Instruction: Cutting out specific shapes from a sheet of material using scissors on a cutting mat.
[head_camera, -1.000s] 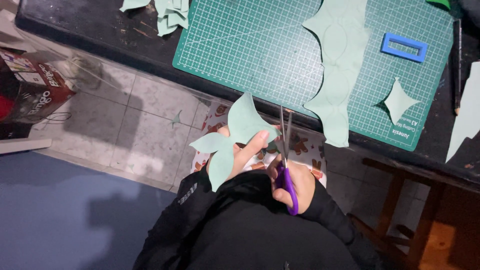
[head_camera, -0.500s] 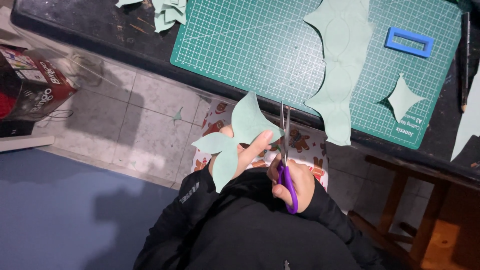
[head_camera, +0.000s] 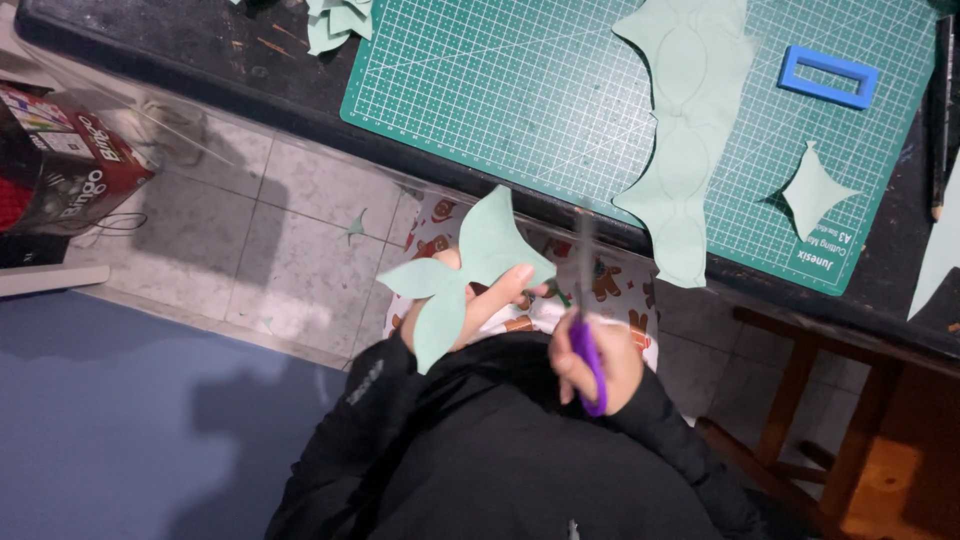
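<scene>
Tiled floor below; left hand (head_camera: 480, 305) fingers pinch paper cutout (head_camera: 470, 265); right hand (head_camera: 597, 365) fingers grip purple scissors (head_camera: 583, 330).

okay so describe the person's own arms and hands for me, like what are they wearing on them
Both arms are covered in long black sleeves of a dark jacket that reach the wrists. The left sleeve carries a small pale printed marking on the forearm, too small to make out. The left hand and right hand are bare: no gloves, and no rings or watch show from this view.
</scene>
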